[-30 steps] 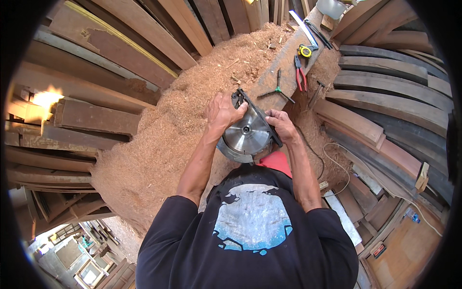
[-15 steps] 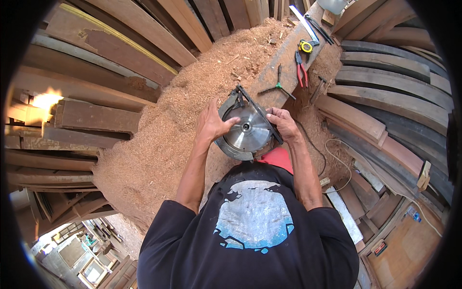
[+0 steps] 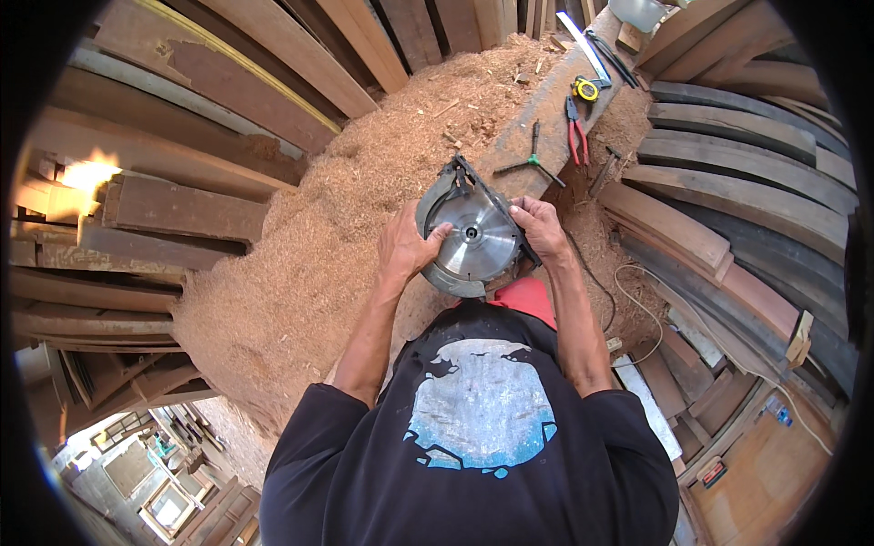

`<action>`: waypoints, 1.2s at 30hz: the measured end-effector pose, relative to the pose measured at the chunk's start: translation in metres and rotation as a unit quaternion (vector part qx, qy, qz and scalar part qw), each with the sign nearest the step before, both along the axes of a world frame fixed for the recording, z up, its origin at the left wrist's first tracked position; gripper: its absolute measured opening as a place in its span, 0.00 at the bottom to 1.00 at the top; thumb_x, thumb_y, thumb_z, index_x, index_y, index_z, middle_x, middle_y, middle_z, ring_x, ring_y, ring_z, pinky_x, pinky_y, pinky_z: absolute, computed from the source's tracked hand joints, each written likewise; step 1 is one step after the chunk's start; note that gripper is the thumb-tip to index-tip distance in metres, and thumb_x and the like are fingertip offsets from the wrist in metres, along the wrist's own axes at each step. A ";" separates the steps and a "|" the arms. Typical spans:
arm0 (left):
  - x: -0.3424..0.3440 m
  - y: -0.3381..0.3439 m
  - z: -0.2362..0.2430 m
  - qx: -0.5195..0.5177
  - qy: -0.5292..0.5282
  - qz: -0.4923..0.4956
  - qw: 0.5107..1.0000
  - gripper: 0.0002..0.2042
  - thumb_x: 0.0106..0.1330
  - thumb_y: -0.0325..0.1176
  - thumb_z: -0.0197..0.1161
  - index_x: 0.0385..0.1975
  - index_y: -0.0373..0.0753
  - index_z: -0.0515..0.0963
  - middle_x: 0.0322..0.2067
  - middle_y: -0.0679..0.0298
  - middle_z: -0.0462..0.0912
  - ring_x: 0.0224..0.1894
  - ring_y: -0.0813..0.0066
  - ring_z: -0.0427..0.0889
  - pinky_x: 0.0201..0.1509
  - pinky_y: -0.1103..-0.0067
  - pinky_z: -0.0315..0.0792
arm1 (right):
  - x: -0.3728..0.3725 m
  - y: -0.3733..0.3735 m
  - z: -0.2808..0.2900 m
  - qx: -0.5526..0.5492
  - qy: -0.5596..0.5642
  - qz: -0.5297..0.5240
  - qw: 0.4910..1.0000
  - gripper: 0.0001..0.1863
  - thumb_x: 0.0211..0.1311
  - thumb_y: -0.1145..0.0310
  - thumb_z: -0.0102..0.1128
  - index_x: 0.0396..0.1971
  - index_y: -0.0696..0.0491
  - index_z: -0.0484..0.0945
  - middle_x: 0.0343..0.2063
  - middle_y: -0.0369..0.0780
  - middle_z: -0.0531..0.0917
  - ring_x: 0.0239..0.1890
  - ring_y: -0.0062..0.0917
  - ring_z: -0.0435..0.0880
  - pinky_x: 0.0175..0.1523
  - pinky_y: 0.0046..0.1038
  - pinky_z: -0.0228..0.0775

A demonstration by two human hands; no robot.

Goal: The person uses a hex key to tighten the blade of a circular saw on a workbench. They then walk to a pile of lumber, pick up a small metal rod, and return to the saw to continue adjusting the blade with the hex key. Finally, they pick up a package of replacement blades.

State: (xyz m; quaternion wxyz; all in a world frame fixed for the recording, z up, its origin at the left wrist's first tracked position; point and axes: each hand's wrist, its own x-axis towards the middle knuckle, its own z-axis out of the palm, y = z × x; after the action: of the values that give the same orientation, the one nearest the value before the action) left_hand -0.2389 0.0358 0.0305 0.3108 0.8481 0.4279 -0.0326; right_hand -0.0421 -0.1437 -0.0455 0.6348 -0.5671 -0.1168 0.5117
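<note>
A circular saw (image 3: 450, 273) with a bare round steel blade (image 3: 482, 246) is held up in front of my body, blade side facing me. My left hand (image 3: 407, 244) is closed round the left edge of its curved grey guard, with the thumb lying over onto the blade's face. On the other side, my right hand (image 3: 543, 227) pinches the long dark edge of the saw's base plate, thumb and fingers bent. The blade's centre hole shows, with no bolt head visible in it. The saw's motor and handle are hidden behind the blade.
Beyond the saw, a dusty board (image 3: 528, 114) bears a green-centred three-armed wrench (image 3: 533, 162), red-handled pliers (image 3: 574, 132), a yellow tape measure (image 3: 585, 88) and a metal square (image 3: 584, 47). Sawdust (image 3: 273, 300) heaps up at left. Stacked planks (image 3: 728, 182) line the right; a cable (image 3: 655, 309) trails there.
The saw has shifted slightly away from my body, with both hands still on it. My left thumb has moved a little toward the blade's outer edge.
</note>
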 end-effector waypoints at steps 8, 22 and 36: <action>-0.004 0.001 -0.025 -0.033 -0.115 0.053 0.991 0.26 0.68 0.51 0.67 0.60 0.41 0.79 0.51 0.50 0.86 0.55 0.48 0.84 0.60 0.62 0.76 | -0.011 -0.008 0.000 -0.015 -0.050 -0.030 0.998 0.06 0.72 0.73 0.58 0.39 0.60 0.82 0.31 0.29 0.81 0.31 0.11 0.74 0.38 0.19 0.68; -0.002 0.005 -0.025 0.014 -0.088 0.016 0.996 0.26 0.64 0.48 0.71 0.58 0.41 0.79 0.47 0.50 0.89 0.50 0.51 0.88 0.56 0.63 0.79 | 0.002 0.002 0.013 -0.020 0.020 0.050 0.998 0.10 0.75 0.68 0.55 0.42 0.59 0.81 0.31 0.28 0.79 0.31 0.10 0.72 0.37 0.19 0.67; -0.004 0.002 -0.027 -0.009 -0.080 0.046 0.996 0.24 0.68 0.51 0.66 0.57 0.43 0.79 0.47 0.48 0.87 0.51 0.45 0.85 0.54 0.57 0.78 | -0.018 0.002 0.006 0.038 0.005 -0.036 0.999 0.11 0.76 0.68 0.55 0.38 0.57 0.84 0.31 0.27 0.80 0.32 0.09 0.72 0.39 0.19 0.67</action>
State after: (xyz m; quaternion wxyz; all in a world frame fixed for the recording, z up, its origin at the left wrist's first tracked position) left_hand -0.2434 0.0379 0.0030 0.3528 0.8246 0.4398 0.0461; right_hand -0.0601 -0.1418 -0.0400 0.6741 -0.5440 -0.1125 0.4868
